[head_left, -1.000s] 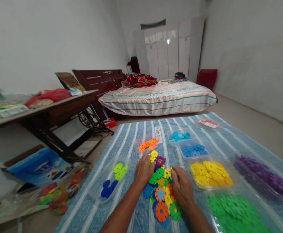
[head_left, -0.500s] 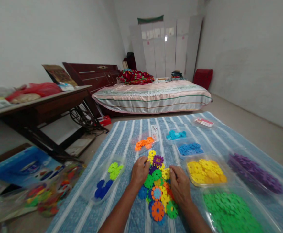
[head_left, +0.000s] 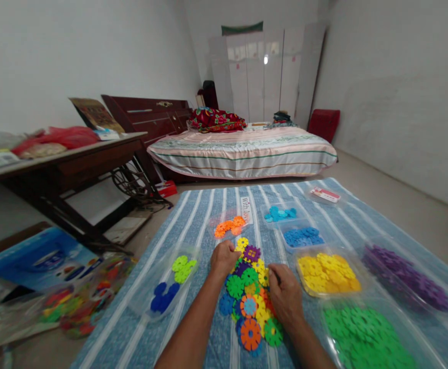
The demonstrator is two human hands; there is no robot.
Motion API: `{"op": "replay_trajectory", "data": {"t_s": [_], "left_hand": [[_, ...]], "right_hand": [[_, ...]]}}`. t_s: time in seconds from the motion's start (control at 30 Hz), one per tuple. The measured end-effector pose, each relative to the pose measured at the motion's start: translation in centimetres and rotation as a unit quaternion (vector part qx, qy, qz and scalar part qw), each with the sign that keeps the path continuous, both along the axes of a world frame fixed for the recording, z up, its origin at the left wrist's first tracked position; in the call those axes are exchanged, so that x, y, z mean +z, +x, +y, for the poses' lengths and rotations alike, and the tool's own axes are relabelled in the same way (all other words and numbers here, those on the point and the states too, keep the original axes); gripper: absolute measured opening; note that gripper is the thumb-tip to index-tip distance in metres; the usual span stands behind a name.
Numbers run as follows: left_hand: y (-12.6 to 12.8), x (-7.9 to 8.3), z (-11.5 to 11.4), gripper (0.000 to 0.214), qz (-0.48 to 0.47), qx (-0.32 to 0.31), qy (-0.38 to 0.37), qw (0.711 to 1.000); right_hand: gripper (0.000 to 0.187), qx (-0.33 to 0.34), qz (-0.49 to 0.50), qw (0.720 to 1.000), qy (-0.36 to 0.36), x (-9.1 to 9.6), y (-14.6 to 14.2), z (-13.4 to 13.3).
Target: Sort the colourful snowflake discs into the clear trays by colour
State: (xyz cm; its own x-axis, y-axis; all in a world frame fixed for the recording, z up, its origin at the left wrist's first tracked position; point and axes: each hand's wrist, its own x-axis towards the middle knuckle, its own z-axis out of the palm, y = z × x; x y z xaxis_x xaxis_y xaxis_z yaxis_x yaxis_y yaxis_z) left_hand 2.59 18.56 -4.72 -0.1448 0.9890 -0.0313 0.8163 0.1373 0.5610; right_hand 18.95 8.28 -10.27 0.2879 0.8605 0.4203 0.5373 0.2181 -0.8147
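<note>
A colourful build of interlocking plastic flower discs (head_left: 250, 306) lies in front of me on the striped cloth. Orange, yellow, green, blue and purple discs make it up. At its upper left edge my left hand (head_left: 224, 258) is closed, thumb and finger pinching a yellow disc (head_left: 240, 250). On the opposite side my right hand (head_left: 285, 292) has its fingers curled at a yellow disc (head_left: 263, 277) on the edge of the build. A purple square piece (head_left: 252, 253) sits between the hands near the top.
Right of the build stand clear tubs of yellow discs (head_left: 327, 271), green discs (head_left: 365, 333), purple discs (head_left: 408, 277) and blue discs (head_left: 303, 237). Orange discs (head_left: 229, 226) lie beyond it. A tub (head_left: 141, 306) of lime and dark blue discs is on the left.
My left hand has shifted slightly up along the build's left edge, toward its top. The right hand stays at the right edge, and the view has moved a little.
</note>
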Motion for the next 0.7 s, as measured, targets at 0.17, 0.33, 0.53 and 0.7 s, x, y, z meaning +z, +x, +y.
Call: {"op": "replay_trajectory", "data": {"t_s": [0.17,0.33,0.53,0.7], "left_hand": [[-1.3,0.3,-0.8,0.014,-0.048,0.022,0.035,0.998],[-0.9,2.6,-2.8,0.02,-0.212,0.037,0.061,0.975],[4.3,6.2,-6.1,0.024,-0.385,-0.05,-0.055,0.92],[8.7,6.4,-7.5,0.019,-0.433,-0.16,-0.123,0.879]], "right_hand": [[0.026,0.0,0.007,1.0,-0.007,0.1,0.0,0.0],[0.028,-0.001,0.01,1.0,-0.011,0.2,0.0,0.0],[0.029,-0.002,-0.009,1.0,-0.02,0.3,0.0,0.0],[0.028,-0.015,-0.004,0.999,-0.034,0.1,0.1,0.0]]}}
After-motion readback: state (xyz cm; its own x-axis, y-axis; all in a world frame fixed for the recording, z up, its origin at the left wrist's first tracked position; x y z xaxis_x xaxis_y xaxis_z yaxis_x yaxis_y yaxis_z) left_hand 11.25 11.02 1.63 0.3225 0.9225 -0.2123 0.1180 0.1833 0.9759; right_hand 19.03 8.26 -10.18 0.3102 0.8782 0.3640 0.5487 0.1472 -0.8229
